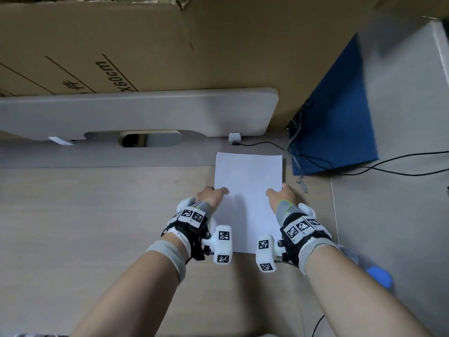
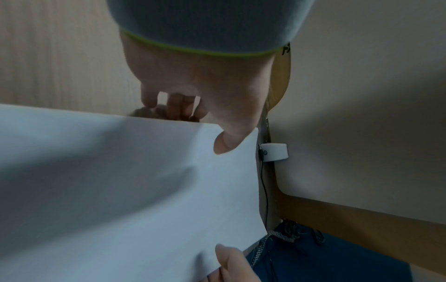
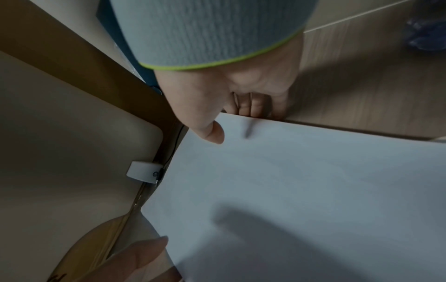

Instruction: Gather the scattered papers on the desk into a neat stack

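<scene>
A stack of white papers (image 1: 247,203) lies upright in the middle of the wooden desk (image 1: 97,215), its edges lined up. My left hand (image 1: 212,194) pinches its left edge and my right hand (image 1: 281,193) pinches its right edge, at about the same height. In the left wrist view the left hand (image 2: 200,122) has its thumb on top of the papers (image 2: 120,190) and its fingers (image 2: 176,106) curled behind the edge. The right wrist view shows the right hand (image 3: 229,122) holding the papers (image 3: 289,190) the same way. The undersides of the sheets are hidden.
A grey board (image 1: 136,113) and a big cardboard box (image 1: 145,40) stand behind the desk. A small white device (image 1: 234,136) with a black cable (image 1: 267,143) sits just beyond the papers. A blue fabric bag (image 1: 335,122) and a blue object (image 1: 379,276) are to the right.
</scene>
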Available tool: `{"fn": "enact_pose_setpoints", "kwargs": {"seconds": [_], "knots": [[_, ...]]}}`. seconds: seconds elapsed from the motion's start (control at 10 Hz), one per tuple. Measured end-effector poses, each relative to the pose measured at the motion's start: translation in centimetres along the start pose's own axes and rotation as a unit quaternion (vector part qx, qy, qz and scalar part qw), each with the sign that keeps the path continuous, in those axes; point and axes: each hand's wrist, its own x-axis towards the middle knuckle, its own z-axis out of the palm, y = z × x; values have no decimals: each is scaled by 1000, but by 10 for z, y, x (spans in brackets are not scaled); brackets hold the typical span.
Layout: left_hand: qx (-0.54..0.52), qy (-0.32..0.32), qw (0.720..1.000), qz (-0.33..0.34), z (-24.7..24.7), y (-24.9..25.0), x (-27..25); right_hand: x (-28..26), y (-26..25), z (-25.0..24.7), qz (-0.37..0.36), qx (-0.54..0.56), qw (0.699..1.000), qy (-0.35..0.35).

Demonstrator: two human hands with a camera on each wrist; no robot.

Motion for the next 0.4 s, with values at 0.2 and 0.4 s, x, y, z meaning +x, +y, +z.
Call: {"fn": "enact_pose_setpoints", "kwargs": {"seconds": [0.2,0.4], "knots": [[-43,-45,998,-6,8,-13,30,-6,-6,-3,27,14,999,-32],[-101,-16,993,56,-17,-4,-16,-40,-18,-10,-42,58,997,-15]]}}
